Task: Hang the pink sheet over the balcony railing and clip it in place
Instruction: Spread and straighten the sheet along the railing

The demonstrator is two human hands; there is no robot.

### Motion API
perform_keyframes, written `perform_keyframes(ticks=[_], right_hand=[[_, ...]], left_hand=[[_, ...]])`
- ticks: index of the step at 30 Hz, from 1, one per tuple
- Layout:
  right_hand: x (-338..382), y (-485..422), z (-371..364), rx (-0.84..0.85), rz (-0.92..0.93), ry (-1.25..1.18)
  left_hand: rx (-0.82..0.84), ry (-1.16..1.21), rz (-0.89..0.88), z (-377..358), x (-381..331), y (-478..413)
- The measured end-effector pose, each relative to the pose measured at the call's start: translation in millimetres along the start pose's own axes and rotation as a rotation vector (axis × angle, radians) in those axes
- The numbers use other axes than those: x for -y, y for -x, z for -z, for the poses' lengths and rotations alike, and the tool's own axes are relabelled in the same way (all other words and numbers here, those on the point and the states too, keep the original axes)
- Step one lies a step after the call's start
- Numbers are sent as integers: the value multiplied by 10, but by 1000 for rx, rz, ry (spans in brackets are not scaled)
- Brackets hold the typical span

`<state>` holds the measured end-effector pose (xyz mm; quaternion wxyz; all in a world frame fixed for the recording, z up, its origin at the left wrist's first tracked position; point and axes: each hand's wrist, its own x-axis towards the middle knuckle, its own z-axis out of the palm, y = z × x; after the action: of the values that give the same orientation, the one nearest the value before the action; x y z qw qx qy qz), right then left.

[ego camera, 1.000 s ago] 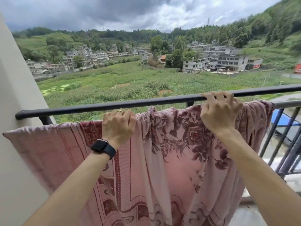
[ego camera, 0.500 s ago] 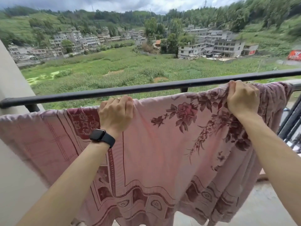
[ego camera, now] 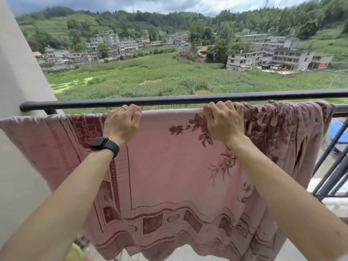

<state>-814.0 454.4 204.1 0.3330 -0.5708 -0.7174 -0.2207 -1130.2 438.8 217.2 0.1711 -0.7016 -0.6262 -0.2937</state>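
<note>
Gripping the top edge of the pink sheet (ego camera: 169, 166) with left hand (ego camera: 122, 123) and right hand (ego camera: 224, 123), fingers curled over it, mid-frame, just beneath the black railing (ego camera: 188, 99).

Open air lies above the black top rail (ego camera: 188, 99), but below it the pink sheet (ego camera: 169, 166) curtains the span from the wall (ego camera: 18, 91) at left to the railing bars (ego camera: 339, 176) at right, leaving a narrow slot under the rail, partly filled by the left hand (ego camera: 121, 123) and right hand (ego camera: 224, 123).
</note>
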Motion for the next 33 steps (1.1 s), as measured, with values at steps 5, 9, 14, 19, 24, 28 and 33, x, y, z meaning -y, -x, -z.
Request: perform_keyframes(ticks=[5,9,14,19,24,28,33], right_hand=[[-465,-107,132,12,-203,22],[-304,45,109,10,-210,25],[-171,520,10,-78,-120,-24],[-232,536,118,-93,-104,13],[-372,207,192,51,-207,85],[-849,286,263,32,-187,56],[-1270,383,375,-111,-192,87]], left_hand=[[9,-21,-25,-11,-210,-20],[-101,-16,-2,-97,-301,142],[-206,-10,-43,-254,-118,362],[-239,-23,-14,-258,-151,415],[-204,-58,-126,-184,-538,82],[-124,-73,-149,-241,-546,-38],[-130,-42,-2,-206,-785,-79]])
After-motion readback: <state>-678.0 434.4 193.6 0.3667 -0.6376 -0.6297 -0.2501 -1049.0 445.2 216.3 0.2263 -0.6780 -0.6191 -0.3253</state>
